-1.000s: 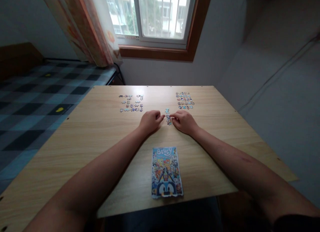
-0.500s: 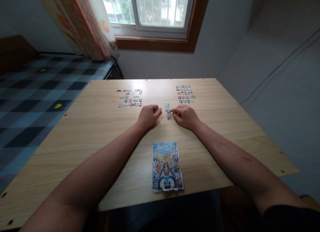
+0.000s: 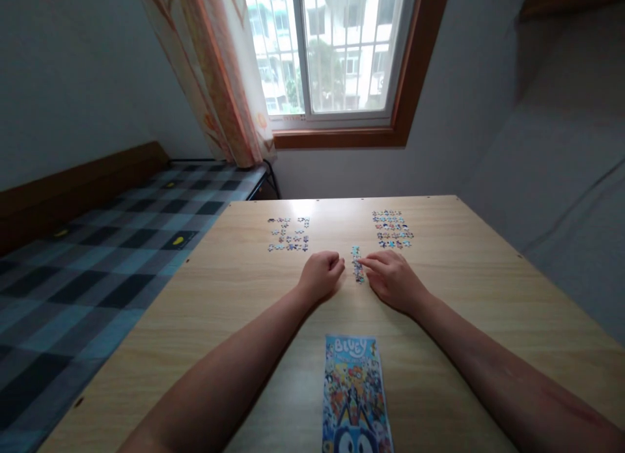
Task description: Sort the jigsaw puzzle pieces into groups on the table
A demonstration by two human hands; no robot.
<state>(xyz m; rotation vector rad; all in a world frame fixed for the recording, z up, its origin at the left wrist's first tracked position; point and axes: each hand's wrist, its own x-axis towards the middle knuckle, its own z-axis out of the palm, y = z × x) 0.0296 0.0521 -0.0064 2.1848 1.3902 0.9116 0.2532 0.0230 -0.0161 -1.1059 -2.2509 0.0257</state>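
A narrow strip of joined jigsaw puzzle pieces (image 3: 357, 271) lies on the table between my hands. My right hand (image 3: 393, 277) rests just right of it, index finger stretched out and its tip touching the strip's right side; nothing shows in its grasp. To the left of the strip, a small gap away, my left hand (image 3: 319, 274) lies curled into a loose fist, with no piece visible in it. Loose puzzle pieces sit in rows at the back left (image 3: 289, 247), with gaps among them. Another block of loose pieces (image 3: 391, 227) stands in tighter rows at the back right.
A Bluey picture sheet (image 3: 354, 388) lies on the wooden table (image 3: 219, 323) nearer me, between my forearms. Beyond the table's left edge is a bed with a checked cover (image 3: 141, 238). A window (image 3: 349, 56) and curtain (image 3: 229, 95) are at the back.
My view has tilted up and swung slightly left, so everything sits lower and further right. Both hands keep nearly the same places beside the strip; the right index finger still touches it.
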